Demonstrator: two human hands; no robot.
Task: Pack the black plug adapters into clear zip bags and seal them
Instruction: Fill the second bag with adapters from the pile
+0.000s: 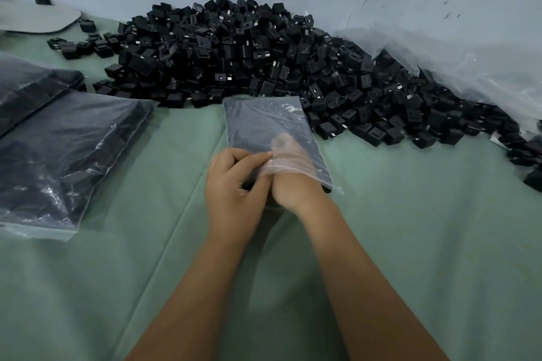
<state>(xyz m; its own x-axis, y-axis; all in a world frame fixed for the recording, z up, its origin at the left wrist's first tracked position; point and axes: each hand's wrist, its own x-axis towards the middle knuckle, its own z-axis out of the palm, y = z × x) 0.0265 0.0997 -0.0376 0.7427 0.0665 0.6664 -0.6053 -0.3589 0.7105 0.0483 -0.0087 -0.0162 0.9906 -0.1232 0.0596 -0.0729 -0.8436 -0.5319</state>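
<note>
Zip bag [272, 126]: long axis front-to-back, mouth toward person. Left hand [234, 184] fingers pinch mouth; right hand [289, 167] inside, fingers unclear.

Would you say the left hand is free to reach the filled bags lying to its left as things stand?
Probably not yet. The left hand grips the mouth of the zip bag while the right hand is inside it. The green cloth towards the filled bags lies open.

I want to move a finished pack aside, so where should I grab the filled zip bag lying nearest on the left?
Grip the filled zip bag by its flat empty strip along the near edge, coming from the near side. The adapters bulk up the middle, while that strip looks thin and easy to pinch, though slippery.
</note>
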